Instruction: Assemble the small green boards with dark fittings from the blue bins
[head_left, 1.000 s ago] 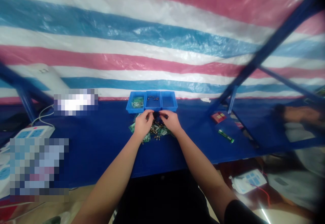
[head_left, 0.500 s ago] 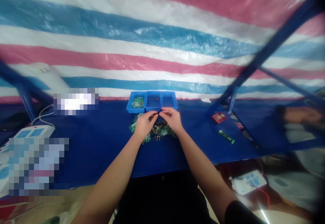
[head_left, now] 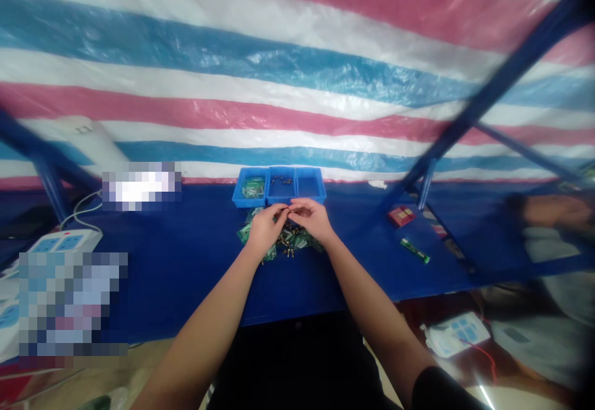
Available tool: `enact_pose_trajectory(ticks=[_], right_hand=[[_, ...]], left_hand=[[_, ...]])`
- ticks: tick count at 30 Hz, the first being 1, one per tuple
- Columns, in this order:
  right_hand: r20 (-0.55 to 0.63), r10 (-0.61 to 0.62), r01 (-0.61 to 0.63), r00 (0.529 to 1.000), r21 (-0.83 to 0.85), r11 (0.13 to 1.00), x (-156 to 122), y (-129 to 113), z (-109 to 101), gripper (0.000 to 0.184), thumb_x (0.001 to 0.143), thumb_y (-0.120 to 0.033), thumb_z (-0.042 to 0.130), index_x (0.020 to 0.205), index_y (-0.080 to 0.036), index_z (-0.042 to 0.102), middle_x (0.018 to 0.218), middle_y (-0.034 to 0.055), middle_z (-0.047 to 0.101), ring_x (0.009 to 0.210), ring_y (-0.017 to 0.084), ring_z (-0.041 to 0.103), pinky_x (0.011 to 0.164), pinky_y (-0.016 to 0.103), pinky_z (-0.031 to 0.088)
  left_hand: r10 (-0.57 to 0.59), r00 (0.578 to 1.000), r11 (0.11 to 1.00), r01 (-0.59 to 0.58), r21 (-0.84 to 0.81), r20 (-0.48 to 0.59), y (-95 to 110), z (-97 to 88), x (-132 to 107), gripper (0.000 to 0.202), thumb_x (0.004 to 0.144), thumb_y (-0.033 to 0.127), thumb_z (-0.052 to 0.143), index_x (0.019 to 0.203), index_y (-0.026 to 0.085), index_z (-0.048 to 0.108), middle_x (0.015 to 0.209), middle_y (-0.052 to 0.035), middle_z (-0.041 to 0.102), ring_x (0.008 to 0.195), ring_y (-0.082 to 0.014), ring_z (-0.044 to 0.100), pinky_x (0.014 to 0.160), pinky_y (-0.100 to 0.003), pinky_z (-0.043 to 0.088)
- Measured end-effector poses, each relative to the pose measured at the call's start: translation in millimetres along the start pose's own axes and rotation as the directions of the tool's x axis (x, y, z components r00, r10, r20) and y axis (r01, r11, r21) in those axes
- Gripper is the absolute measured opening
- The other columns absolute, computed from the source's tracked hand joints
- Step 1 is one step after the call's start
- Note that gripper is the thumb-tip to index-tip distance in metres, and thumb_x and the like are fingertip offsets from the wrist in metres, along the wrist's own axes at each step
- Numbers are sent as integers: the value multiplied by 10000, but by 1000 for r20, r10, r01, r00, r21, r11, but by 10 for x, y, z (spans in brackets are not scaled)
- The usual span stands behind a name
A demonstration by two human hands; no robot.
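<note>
My left hand [head_left: 264,229] and my right hand [head_left: 313,218] meet at the fingertips above a pile of small parts [head_left: 289,239]. Both hands are closed in a pinch. Whatever they grip is too small to make out. Green pieces like little circuit boards and brass-coloured metal bits make up the pile. Just beyond my fingers stand three joined blue bins. Green parts lie in the left bin [head_left: 238,200], a few small dark and brassy pieces in the middle bin [head_left: 281,172], and nothing shows in the right bin [head_left: 310,183].
On the blue table [head_left: 186,273], a red box [head_left: 401,216] and a green-and-white tube-like pack [head_left: 415,251] lie to the right. A white power strip [head_left: 69,240] sits at left. Blue frame bars [head_left: 458,128] slope on both sides. Another person's arm [head_left: 553,210] is blurred at far right.
My right hand has shifted slightly left, and its fingertips now meet those of my left hand. The bins and the pile look the same.
</note>
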State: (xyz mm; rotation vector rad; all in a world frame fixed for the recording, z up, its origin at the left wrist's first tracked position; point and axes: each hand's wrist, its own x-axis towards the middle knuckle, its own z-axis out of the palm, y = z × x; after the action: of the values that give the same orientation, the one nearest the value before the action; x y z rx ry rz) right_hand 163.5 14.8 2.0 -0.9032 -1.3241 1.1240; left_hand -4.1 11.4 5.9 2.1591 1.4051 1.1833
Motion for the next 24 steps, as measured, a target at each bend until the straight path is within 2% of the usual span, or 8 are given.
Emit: enact_pose_trajectory(ticks=[9, 14, 19, 24], right_hand=[[-86, -1, -1, 996, -25, 1000, 9, 8, -1, 374, 711, -373, 758, 1025, -189, 673, 989, 74, 747, 953, 212, 707, 938, 391, 542], [-77, 11, -12, 997, -12, 1000, 2, 15, 12, 391, 691, -358, 778, 1026, -182, 681, 956, 70, 749, 916, 208, 711, 916, 382, 552], [-78, -21, 14, 997, -100, 995, -18, 25, 28, 352, 726, -386, 744, 1010, -180, 713, 947, 70, 744, 870, 201, 706, 854, 349, 569], [-44, -31, 25, 999, -130, 991, -28, 32, 36, 338, 744, -390, 725, 1018, -191, 721, 931, 60, 743, 856, 198, 703, 825, 338, 573]], left_hand=[[9, 1000, 1000, -9, 20, -5, -24, 15, -6, 265, 911, 378, 526, 1054, 224, 688, 918, -40, 731, 795, -172, 677, 758, -284, 527], [1, 1000, 1000, -1, 26, 0, 3, -3, 0, 252, 928, 368, 494, 1024, 223, 676, 913, -35, 727, 788, -170, 674, 747, -275, 513], [-9, 999, 1000, 8, 17, 52, 30, -21, 3, 256, 949, 370, 447, 1041, 220, 633, 837, -26, 703, 723, -164, 654, 683, -260, 487], [6, 998, 1000, -6, 9, 67, 48, -40, 7, 247, 959, 362, 422, 1032, 218, 609, 883, -40, 686, 762, -173, 640, 717, -277, 481]])
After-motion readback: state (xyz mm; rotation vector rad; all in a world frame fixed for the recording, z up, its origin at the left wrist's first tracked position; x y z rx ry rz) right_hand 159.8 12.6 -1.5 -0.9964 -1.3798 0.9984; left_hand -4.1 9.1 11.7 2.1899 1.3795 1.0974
